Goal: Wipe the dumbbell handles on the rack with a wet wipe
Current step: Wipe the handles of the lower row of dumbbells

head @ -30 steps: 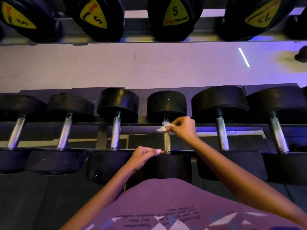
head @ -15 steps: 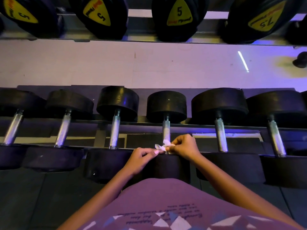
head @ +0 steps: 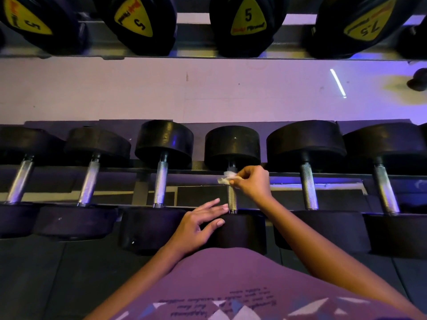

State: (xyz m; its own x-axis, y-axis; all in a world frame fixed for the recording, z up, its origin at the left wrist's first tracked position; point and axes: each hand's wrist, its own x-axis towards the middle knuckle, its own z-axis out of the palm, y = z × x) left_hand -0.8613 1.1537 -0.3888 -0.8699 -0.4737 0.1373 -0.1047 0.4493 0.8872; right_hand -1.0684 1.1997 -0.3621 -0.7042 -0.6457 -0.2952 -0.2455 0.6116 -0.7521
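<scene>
Knurled steel dumbbell handle [head: 231, 199], lower tier of dark metal rack [head: 335, 179]: right hand [head: 253, 183] pinches crumpled white wet wipe [head: 225, 177] at its far end; left hand [head: 198, 224] rests straight-fingered on the near black rubber head [head: 245, 232].

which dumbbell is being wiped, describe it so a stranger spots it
On the lower rack, find the row of black dumbbells. The dumbbell is fourth from the left in view. Only it has a right hand pinching a white wipe on its handle and a left hand on its near head.
</scene>
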